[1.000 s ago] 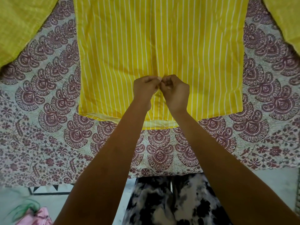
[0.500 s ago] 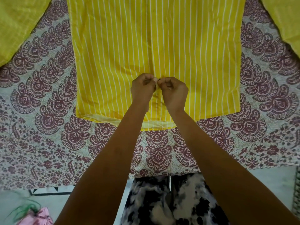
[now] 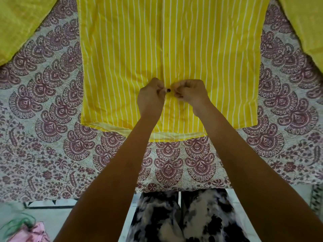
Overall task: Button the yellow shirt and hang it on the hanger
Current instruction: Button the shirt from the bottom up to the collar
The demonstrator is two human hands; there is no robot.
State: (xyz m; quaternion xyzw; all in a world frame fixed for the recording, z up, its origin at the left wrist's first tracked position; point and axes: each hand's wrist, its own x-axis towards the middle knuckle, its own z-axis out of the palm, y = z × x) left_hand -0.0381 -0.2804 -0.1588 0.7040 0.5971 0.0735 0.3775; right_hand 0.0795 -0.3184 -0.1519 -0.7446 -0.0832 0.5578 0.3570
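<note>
Shirt (image 3: 122,67) lies flat, front up, on the printed sheet (image 3: 52,137), hem (image 3: 174,137) toward the person. No hanger in view.

Hands are close together on the placket (image 3: 163,49), just above the hem:
- left hand (image 3: 150,98): fingers curled, pinching the placket edge on the left side
- right hand (image 3: 192,93): fingers curled, pinching the fabric edge on the right side
- dark button (image 3: 168,90) shows in the small gap between them

Looks like the lowest button is being worked. Cannot tell if it is through its hole yet; the fingers hide the hole. There's a small dark mark further up the placket, and it's too small to tell whether it's a button or a hole.

Risks from here:
- The button is only partly through, so it pops back out once the pinch lets go. Cause: thin fabric, little tension across the hole.
- Wrong hole means a skewed front. The near edge already shows a paler layer sticking out below the striped front, so the two fronts may not be level.
- Pulling sideways drags the shirt across the sheet and bunches it; nothing pins it down.
- The upper placket runs out of view, so there could be unfastened buttons up there. Hanging the shirt before checking leaves it gaping.

Also around: plain yellow-green cloth at far left (image 3: 21,23) and far right (image 3: 304,20), texture different from the shirt body. Pink bundle (image 3: 31,231) on the floor (image 3: 61,215) at near left. The person's black-and-white trousers (image 3: 174,220) are at the near edge.
</note>
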